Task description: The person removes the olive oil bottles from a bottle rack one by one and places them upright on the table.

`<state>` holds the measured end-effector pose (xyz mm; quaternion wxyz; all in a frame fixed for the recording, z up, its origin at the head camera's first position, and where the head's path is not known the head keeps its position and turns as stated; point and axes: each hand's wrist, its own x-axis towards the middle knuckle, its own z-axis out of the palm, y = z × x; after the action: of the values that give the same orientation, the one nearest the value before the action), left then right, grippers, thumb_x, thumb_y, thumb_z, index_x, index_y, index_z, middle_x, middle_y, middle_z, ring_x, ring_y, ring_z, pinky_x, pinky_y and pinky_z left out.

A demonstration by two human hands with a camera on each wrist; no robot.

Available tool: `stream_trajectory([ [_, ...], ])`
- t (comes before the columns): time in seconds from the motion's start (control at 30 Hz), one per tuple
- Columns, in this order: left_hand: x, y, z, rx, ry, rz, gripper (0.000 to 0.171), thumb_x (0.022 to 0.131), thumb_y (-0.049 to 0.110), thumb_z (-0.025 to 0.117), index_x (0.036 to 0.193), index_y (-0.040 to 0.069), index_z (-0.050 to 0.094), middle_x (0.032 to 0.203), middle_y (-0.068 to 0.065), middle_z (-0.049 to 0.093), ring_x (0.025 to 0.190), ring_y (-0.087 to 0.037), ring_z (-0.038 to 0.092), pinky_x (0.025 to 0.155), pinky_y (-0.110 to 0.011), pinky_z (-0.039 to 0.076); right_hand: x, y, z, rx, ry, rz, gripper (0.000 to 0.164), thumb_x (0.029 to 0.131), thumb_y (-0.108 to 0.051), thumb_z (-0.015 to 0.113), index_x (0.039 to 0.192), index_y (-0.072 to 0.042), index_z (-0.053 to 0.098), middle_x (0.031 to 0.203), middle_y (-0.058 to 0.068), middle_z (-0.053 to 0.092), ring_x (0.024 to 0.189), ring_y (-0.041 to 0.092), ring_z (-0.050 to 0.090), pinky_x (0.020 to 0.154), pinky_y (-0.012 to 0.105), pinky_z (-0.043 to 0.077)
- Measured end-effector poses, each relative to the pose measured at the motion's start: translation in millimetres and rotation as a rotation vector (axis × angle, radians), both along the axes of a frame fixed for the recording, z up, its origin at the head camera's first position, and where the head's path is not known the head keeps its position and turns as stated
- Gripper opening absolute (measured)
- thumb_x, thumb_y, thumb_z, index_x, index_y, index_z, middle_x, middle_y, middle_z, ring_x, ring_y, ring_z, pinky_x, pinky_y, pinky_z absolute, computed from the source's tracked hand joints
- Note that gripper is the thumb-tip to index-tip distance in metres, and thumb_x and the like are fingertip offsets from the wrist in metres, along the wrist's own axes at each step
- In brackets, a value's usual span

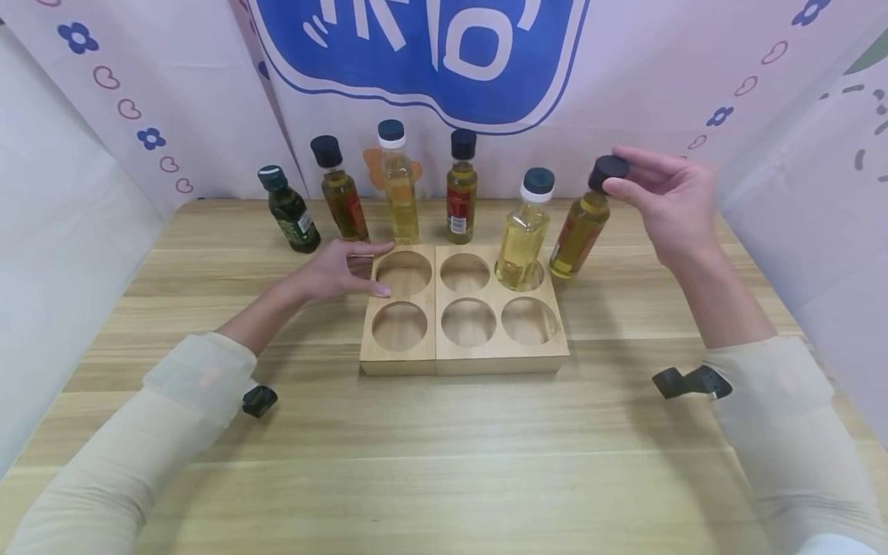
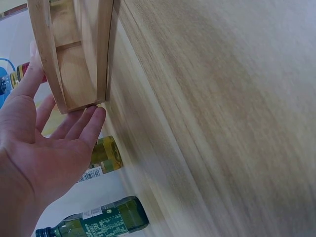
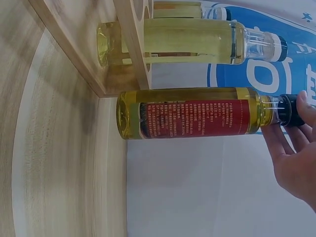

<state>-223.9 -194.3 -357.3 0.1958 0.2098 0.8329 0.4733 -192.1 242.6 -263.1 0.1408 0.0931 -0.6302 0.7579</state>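
Observation:
My left hand (image 1: pixel 340 271) touches the left end of a wooden bottle rack (image 1: pixel 444 365), thumb over its top and fingers straight against its end and far corner. With thumb and fingertips, my right hand (image 1: pixel 676 202) pinches the black cap of a red-labelled oil bottle (image 1: pixel 580 231). That bottle is just right of the rack, its base close to the rack's far right corner. A clear bottle of pale yellow oil (image 1: pixel 523 239) with a dark green cap stands in the rack's far right hole. The rack's other round holes hold no bottles.
Behind the rack stand two more red-labelled bottles, a left one (image 1: pixel 344 202) and a middle one (image 1: pixel 461 196). Between them is another pale oil bottle (image 1: pixel 401 193). A small dark green bottle (image 1: pixel 293 216) stands at far left. A printed cloth (image 1: pixel 388 46) hangs behind the table.

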Motion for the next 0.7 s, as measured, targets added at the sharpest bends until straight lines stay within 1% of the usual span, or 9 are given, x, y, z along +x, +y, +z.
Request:
stream_trajectory([
  [0.13, -0.6, 0, -0.2, 0.006, -0.002, 0.002, 0.075, 0.088, 0.002, 0.082, 0.153, -0.003, 0.044, 0.162, -0.019, 0.038, 0.149, -0.041, 0.036, 0.118, -0.047, 0.042, -3.6, 0, -0.6, 0.031, -0.031, -0.023, 0.036, 0.081, 0.014, 0.081, 0.115, 0.004, 0.075, 0.103, 0.007, 0.08, 0.092, 0.014, 0.078, 0.088, 0.024, 0.061],
  [0.4, -1.1, 0, -0.9, 0.007, -0.003, 0.002, 0.075, 0.088, 0.003, 0.082, 0.153, -0.002, 0.045, 0.162, -0.019, 0.039, 0.149, -0.041, 0.036, 0.118, -0.047, 0.042, -11.0, -2, -2.5, 0.007, -0.065, -0.028, 0.036, 0.08, 0.017, 0.08, 0.112, 0.002, 0.076, 0.102, 0.008, 0.079, 0.09, 0.015, 0.078, 0.087, 0.026, 0.061],
  [0.7, -0.1, 0, -0.5, 0.006, -0.008, 0.005, 0.075, 0.088, 0.002, 0.082, 0.153, -0.002, 0.045, 0.162, -0.019, 0.039, 0.149, -0.041, 0.036, 0.118, -0.046, 0.042, -16.8, -4, -2.9, 0.043, -0.104, -0.055, 0.04, 0.079, 0.01, 0.085, 0.117, 0.002, 0.075, 0.105, 0.008, 0.079, 0.091, 0.013, 0.078, 0.087, 0.023, 0.061],
])
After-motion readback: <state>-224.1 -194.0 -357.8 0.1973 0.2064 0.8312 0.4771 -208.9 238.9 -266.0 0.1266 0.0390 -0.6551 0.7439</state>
